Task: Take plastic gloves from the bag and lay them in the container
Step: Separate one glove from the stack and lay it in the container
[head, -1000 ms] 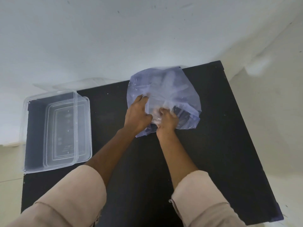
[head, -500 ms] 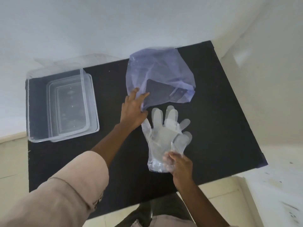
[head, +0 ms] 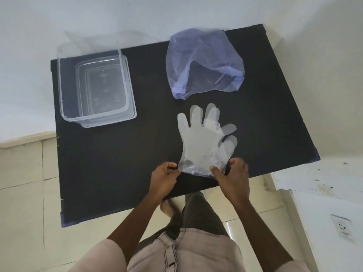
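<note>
Clear plastic gloves, stacked with fingers fanned out and pointing away from me, lie flat on the black table. My left hand pinches the left corner of their cuff. My right hand grips the right side of the cuff near the table's front edge. The pale blue plastic bag lies slack at the back of the table, beyond the gloves. The clear rectangular container sits at the back left, with nothing in it.
A second clear tub or lid appears to sit nested under the container. White wall runs behind the table; tiled floor is to the left. A white ledge with a wall socket is at the right.
The gloves came out of the bag and were drawn toward the front edge. My left hand left the bag and took hold of the glove cuff beside my right hand.
</note>
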